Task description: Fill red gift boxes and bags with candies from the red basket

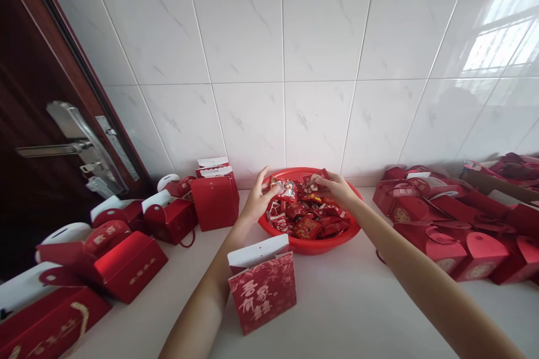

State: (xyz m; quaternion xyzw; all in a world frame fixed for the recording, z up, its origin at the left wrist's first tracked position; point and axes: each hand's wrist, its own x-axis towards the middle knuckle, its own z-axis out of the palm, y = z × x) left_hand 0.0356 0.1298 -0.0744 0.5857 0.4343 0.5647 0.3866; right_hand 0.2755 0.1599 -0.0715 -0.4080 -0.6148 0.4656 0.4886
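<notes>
A red plastic basket full of small wrapped snack packets stands against the tiled wall. Over its left side, my left hand pinches a red and white snack packet between thumb and fingers. At the right side of the basket my right hand has its fingers closed on a dark red snack packet, partly covered by the fingers. In front of the basket, beside my left forearm, an open red gift box with white writing stands upright, its white-lined flap raised.
Several open red gift boxes stand on the left of the white table, with taller red boxes near the wall. Many closed red boxes crowd the right side. A dark door with a metal handle is at far left.
</notes>
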